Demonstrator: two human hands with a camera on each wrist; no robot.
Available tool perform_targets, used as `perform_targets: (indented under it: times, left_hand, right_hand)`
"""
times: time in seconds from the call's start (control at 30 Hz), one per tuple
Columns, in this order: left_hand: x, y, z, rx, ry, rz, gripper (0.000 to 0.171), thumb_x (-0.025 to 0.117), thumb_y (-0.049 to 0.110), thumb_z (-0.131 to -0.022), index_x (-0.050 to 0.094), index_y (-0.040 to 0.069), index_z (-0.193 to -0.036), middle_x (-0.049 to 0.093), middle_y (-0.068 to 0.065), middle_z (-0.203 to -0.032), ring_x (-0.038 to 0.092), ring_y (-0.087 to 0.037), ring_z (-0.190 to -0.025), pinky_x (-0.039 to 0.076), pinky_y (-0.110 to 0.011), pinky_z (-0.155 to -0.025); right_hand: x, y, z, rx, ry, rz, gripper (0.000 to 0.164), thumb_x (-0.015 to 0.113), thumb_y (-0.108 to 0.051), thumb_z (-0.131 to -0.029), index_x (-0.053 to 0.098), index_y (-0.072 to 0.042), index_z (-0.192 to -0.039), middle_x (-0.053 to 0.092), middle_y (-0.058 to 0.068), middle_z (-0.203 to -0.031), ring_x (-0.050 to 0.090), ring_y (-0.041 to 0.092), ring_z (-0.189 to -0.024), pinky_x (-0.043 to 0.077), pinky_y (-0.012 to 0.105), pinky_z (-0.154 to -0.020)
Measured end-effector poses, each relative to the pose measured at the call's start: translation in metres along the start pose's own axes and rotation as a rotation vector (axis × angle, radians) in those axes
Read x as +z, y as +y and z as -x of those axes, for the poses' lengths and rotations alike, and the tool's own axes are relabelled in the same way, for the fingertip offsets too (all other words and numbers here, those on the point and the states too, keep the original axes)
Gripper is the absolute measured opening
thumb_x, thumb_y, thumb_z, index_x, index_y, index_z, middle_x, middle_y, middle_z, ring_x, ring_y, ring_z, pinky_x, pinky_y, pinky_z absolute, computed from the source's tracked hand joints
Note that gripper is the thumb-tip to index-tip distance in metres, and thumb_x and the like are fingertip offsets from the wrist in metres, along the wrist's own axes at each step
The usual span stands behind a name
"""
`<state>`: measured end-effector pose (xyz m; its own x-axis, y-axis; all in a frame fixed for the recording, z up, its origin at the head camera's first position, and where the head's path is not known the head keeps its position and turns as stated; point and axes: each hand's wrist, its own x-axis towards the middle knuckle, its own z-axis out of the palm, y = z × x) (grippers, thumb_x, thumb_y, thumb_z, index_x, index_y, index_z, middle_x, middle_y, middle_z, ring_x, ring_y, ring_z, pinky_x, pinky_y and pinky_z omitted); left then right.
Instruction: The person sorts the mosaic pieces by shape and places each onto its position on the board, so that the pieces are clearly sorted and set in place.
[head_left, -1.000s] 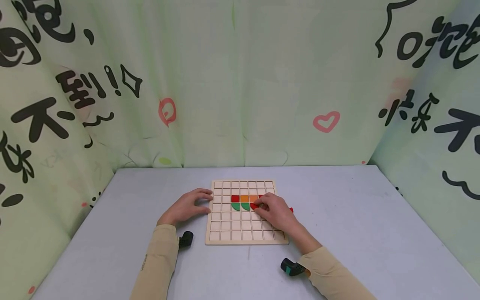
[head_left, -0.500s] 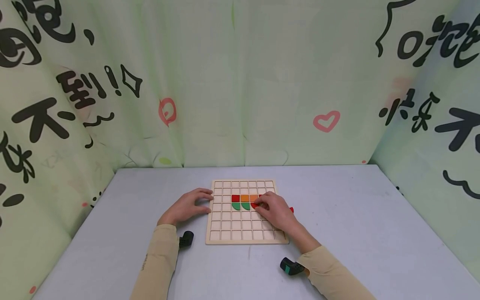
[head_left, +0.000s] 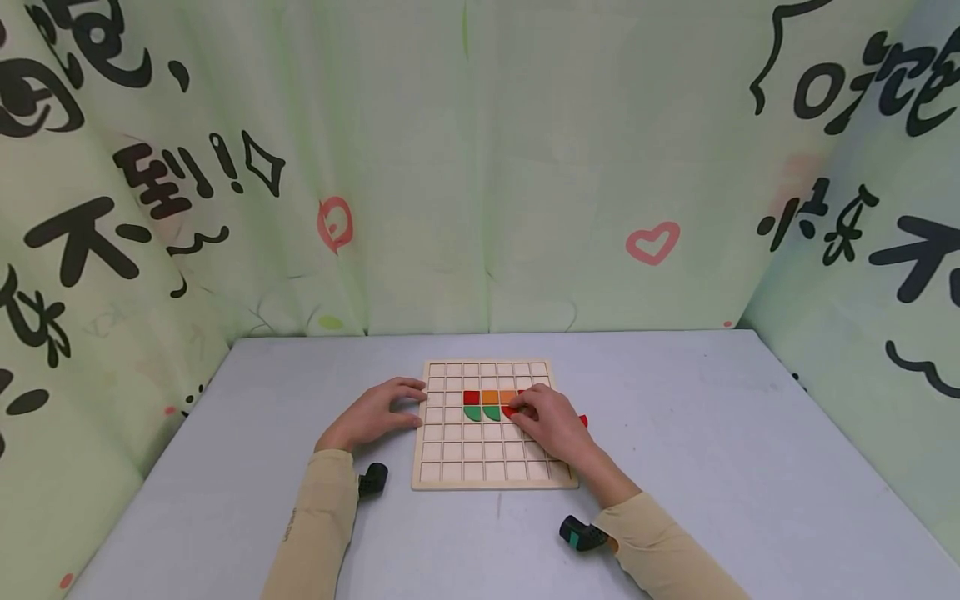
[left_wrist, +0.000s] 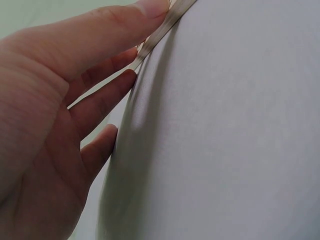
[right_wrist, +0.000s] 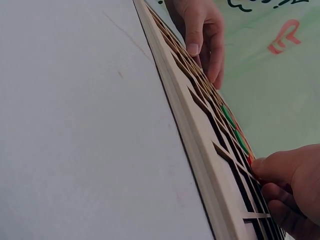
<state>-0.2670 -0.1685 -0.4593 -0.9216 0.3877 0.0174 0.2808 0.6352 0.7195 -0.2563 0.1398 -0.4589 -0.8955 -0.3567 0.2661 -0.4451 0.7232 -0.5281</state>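
Observation:
A wooden grid board lies flat on the table. One row holds a red square tile and orange tiles; green rounded tiles sit just below. Beside these, my right hand pinches a red tile at its cell, thumb and curled fingers right on it. The hand covers part of the board's right side. My left hand rests against the board's left edge, thumb and fingers spread; in the left wrist view its fingertips touch the wooden rim.
Another red piece shows past the right hand, beside the board. The white table extends around it, with a printed pale green curtain behind and at both sides. Dark wrist cameras hang below both forearms.

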Motion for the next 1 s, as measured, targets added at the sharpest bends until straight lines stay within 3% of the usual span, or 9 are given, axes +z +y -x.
perform_targets:
  times: [0.67,1.0]
  left_hand:
    - [0.0017,-0.0001,0.0005,-0.021,-0.002,-0.017,0.041,0.078,0.02,-0.084,0.068,0.007,-0.122,0.052,-0.004,-0.141,0.04,-0.028,-0.137,0.033,-0.046,-0.113]
    - [0.0015,0.0009,-0.0007,-0.021,0.0,-0.013,0.041,0.078,0.02,-0.085,0.067,0.007,-0.123,0.051,-0.004,-0.142,0.039,-0.028,-0.137,0.032,-0.046,-0.114]
  right_hand:
    - [0.0011,0.0026,0.0011,0.012,0.004,-0.044,0.013,0.075,-0.006,-0.085,0.073,-0.004,-0.098,0.063,0.005,-0.095,0.054,0.012,-0.076,0.05,0.025,-0.068]
    - [-0.0052,0.005,0.0018,0.113,0.002,-0.12,0.015,0.074,-0.014,-0.087,0.073,-0.008,-0.101,0.065,0.002,-0.098,0.058,0.011,-0.079,0.052,0.026,-0.072]
